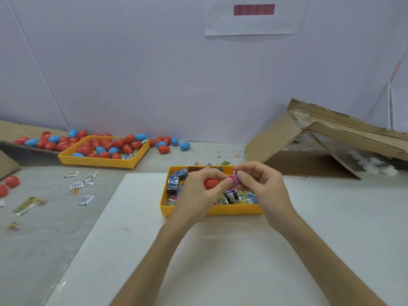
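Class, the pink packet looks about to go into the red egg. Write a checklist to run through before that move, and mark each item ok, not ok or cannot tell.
1. The left hand grips the red egg firmly: ok.
2. The right hand pinches the pink packet: ok.
3. The egg is open, ready to take the packet: cannot tell, since fingers hide its opening.
4. The packet is close to the egg: ok, it is right beside it.
5. Both hands are over the tray of packets, so a dropped packet should land in it: ok.
6. Spare eggs are on hand: ok, many lie in the far tray.
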The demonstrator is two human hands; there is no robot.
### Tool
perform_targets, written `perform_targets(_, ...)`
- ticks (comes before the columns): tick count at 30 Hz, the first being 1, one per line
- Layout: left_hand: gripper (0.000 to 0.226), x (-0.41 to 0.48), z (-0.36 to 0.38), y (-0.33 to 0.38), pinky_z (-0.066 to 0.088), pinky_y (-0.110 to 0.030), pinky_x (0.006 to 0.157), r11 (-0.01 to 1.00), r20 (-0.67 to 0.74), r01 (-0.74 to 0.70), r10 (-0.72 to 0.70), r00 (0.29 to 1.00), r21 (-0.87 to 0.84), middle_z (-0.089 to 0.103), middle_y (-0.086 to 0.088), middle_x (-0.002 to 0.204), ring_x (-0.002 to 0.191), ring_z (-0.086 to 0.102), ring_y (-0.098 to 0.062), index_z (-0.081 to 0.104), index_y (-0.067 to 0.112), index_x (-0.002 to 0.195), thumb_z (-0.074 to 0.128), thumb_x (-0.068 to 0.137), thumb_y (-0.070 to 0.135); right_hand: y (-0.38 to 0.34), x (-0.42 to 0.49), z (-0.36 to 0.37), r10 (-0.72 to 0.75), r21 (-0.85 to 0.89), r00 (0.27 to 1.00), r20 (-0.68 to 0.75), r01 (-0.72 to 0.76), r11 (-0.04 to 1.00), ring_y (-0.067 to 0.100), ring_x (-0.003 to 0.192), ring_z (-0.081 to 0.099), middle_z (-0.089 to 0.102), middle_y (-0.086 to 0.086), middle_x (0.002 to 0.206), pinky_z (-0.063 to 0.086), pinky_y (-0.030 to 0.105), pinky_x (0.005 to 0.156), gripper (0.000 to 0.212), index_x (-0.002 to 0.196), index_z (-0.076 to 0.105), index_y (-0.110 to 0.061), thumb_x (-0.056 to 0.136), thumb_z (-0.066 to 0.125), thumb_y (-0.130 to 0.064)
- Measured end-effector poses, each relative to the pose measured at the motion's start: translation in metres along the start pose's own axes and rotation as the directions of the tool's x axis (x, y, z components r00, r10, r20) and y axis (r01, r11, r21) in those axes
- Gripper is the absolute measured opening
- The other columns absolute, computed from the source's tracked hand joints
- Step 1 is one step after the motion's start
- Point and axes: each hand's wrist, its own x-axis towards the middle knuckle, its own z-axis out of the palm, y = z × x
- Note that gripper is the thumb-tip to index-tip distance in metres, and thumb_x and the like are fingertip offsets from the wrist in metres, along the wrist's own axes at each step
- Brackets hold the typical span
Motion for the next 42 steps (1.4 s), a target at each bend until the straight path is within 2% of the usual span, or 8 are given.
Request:
perform_targets(7, 0.032, 0.000, 0.001, 0.000, 0.048, -0.015, 0.062, 0.997, -0.054, -0.024, 0.021, 0.998, -0.070, 0.068, 0.003, 0.076, 0.073, 0.062, -0.010, 0.074, 0.021, 0.076, 0.063, 0.087, 0.049, -0.005, 0.000, -0.002, 0.057, 0.075, 0.983, 0.176, -0.071, 0.995, 0.017, 0.080, 0.066, 0.073, 0.007, 0.091, 0.054, 0.025, 0.073, 0.029, 0.115, 0.071, -0.024, 0.087, 0.075, -0.029)
perform_targets(13, 0.028, 0.001, 0.001, 0.001, 0.046, -0.015, 0.064, 0.989, -0.029, 0.009, -0.014, 0.999, -0.147, 0.068, -0.003, 0.075, 0.071, 0.060, -0.009, 0.076, 0.018, 0.077, 0.063, 0.097, 0.033, -0.008, -0.001, -0.006, 0.062, 0.088, 0.962, 0.265, -0.088, 0.992, 0.017, 0.083, 0.064, 0.068, 0.005, 0.093, 0.052, 0.025, 0.072, 0.035, 0.113, 0.072, -0.018, 0.078, 0.075, -0.023)
perform_targets(16, 0.028, 0.000, 0.000, 0.004, 0.046, -0.013, 0.066, 0.988, -0.017, 0.013, -0.016, 1.000, -0.154, 0.068, 0.000, 0.075, 0.071, 0.058, 0.000, 0.077, 0.017, 0.081, 0.060, 0.100, 0.029, -0.007, 0.000, -0.005, 0.083, 0.077, 0.967, 0.240, -0.105, 0.992, 0.017, 0.080, 0.065, 0.071, 0.003, 0.090, 0.053, 0.026, 0.071, 0.030, 0.108, 0.075, -0.020, 0.081, 0.064, -0.012)
perform_targets(21, 0.024, 0.000, 0.002, 0.003, 0.046, -0.022, 0.067, 0.995, -0.027, -0.047, 0.044, 0.999, -0.085, 0.065, 0.000, 0.076, 0.075, 0.059, -0.014, 0.075, 0.030, 0.079, 0.062, 0.099, 0.029, -0.003, 0.001, -0.004, 0.088, 0.018, 0.989, 0.121, -0.090, 0.996, 0.019, 0.079, 0.064, 0.073, 0.009, 0.090, 0.054, 0.029, 0.072, 0.033, 0.102, 0.077, -0.016, 0.082, 0.054, -0.003)
perform_targets(26, 0.018, -0.004, 0.007, -0.001, 0.047, -0.031, 0.068, 0.973, -0.094, -0.202, 0.213, 0.973, 0.110, 0.062, 0.005, 0.073, 0.074, 0.059, -0.017, 0.081, 0.029, 0.089, 0.066, 0.095, 0.036, -0.002, 0.000, -0.003, 0.062, 0.041, 0.995, 0.074, -0.065, 0.997, 0.012, 0.069, 0.062, 0.069, 0.004, 0.075, 0.053, 0.022, 0.066, 0.011, 0.096, 0.075, -0.011, 0.090, 0.068, -0.005)
perform_targets(30, 0.021, -0.004, 0.007, -0.001, 0.049, -0.038, 0.073, 0.950, -0.203, -0.241, 0.280, 0.938, 0.198, 0.062, 0.005, 0.072, 0.071, 0.059, -0.014, 0.082, 0.024, 0.091, 0.067, 0.093, 0.038, -0.002, -0.001, -0.001, 0.024, -0.012, 0.999, 0.036, -0.023, 1.000, 0.010, 0.071, 0.065, 0.071, 0.011, 0.080, 0.053, 0.020, 0.064, 0.011, 0.100, 0.074, -0.009, 0.091, 0.070, -0.005)
perform_targets(37, 0.009, -0.006, 0.008, 0.003, 0.048, -0.036, 0.065, 0.922, -0.272, -0.275, 0.348, 0.897, 0.272, 0.057, 0.008, 0.071, 0.070, 0.055, -0.011, 0.082, 0.030, 0.092, 0.076, 0.088, 0.035, 0.002, -0.002, 0.001, -0.120, -0.223, 0.992, -0.025, 0.112, 0.968, 0.037, 0.074, 0.064, 0.068, 0.014, 0.077, 0.056, 0.053, 0.069, 0.028, 0.100, 0.073, -0.019, 0.089, 0.065, 0.006)
perform_targets(42, 0.011, -0.007, 0.011, 0.004, 0.046, -0.030, 0.061, 0.917, -0.296, -0.304, 0.375, 0.879, 0.259, 0.056, 0.006, 0.072, 0.069, 0.055, -0.011, 0.082, 0.025, 0.092, 0.075, 0.087, 0.031, 0.005, -0.004, 0.004, -0.149, -0.307, 0.988, -0.046, 0.128, 0.943, 0.028, 0.068, 0.063, 0.068, 0.003, 0.071, 0.055, 0.046, 0.063, 0.032, 0.095, 0.072, -0.025, 0.088, 0.064, 0.005)
